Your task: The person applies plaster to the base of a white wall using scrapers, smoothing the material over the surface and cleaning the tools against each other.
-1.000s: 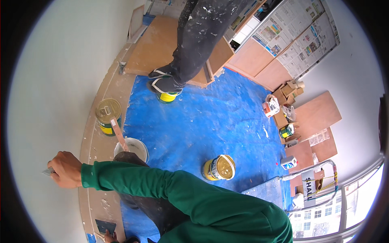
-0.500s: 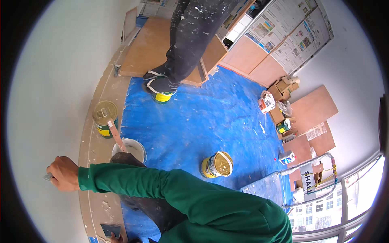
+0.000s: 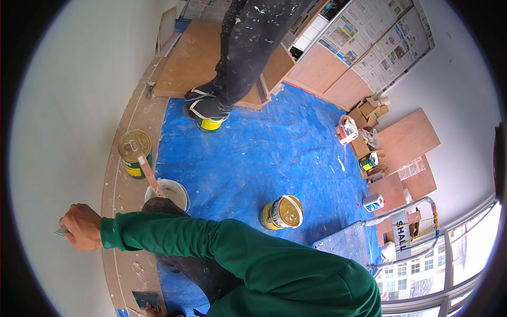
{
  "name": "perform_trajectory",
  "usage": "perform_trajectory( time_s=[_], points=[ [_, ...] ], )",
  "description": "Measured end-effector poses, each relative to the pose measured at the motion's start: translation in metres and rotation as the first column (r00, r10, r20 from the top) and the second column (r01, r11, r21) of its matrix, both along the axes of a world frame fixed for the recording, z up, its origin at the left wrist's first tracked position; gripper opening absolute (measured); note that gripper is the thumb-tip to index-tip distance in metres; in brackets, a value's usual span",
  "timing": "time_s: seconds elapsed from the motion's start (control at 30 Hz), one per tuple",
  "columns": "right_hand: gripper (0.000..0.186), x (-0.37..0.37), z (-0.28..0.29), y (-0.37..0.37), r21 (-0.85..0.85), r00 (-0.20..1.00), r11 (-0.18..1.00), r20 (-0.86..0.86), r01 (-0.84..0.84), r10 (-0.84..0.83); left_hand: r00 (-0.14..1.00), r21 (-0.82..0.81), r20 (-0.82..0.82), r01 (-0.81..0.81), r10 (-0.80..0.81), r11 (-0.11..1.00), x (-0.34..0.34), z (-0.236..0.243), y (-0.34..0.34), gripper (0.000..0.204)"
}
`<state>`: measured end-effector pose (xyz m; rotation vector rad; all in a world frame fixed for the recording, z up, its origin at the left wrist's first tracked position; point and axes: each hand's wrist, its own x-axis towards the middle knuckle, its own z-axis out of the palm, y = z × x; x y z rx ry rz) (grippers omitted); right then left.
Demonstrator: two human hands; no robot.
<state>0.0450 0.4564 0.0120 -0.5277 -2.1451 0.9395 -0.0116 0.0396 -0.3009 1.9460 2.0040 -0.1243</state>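
Observation:
My right arm in a green sleeve reaches across to the pale wall (image 3: 58, 142) on the left. There my right hand (image 3: 83, 227) is closed round a small scraper (image 3: 62, 231); only a bit of its grey blade shows beside the fingers. At the lower edge, my left hand (image 3: 152, 310) is mostly cut off. Its fingers grip the edge of a dark flat plate (image 3: 143, 299). Beyond my knee stands a white bucket (image 3: 182, 193) of pale paste, with a wooden stick (image 3: 150, 174) leaning out of it. Beside the bucket is a lidded green-and-yellow tin (image 3: 135, 148).
Blue sheeting (image 3: 237, 164) covers the floor. Another person's feet (image 3: 210, 108) stand on a tin (image 3: 209, 124) ahead. A yellow pail (image 3: 282, 213) sits mid-floor, near a platform with a metal rail (image 3: 404, 211). Boards (image 3: 406, 140) and cardboard boxes (image 3: 369, 113) lean along the right wall.
The view has shifted very slightly. My right hand stays at the wall with the scraper, nearly in the same place, and my left hand still holds the plate.

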Motion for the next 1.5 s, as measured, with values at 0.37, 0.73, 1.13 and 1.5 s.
perform_trajectory(
  time_s=[0.37, 0.73, 1.13, 1.5],
  points=[
    [0.009, -0.001, 0.003, -0.002, 0.004, 1.000, 1.000, -0.015, -0.004, 0.004, 0.986, 0.198, 0.135, 0.074, -0.102, 0.977, 0.000, 0.015, 0.018, 0.080],
    [0.010, 0.018, 0.009, 0.002, -0.109, 0.990, 0.991, 0.115, -0.073, 0.086, -0.258, -0.596, 0.559, -0.786, 0.788, 0.165, -0.033, -0.110, 0.042, 0.051],
    [0.022, -0.005, -0.026, 0.031, -0.294, 0.960, 0.946, 0.196, -0.136, 0.199, -0.699, -0.591, 0.504, -0.707, 0.507, -0.388, -0.054, -0.127, 0.031, 0.030],
    [0.056, -0.048, -0.265, 0.005, -0.355, 0.463, 0.902, 0.774, -0.246, 0.431, -0.508, -0.453, 0.548, -0.848, 0.664, -0.274, -0.024, -0.116, 0.033, 0.025]
  ],
)
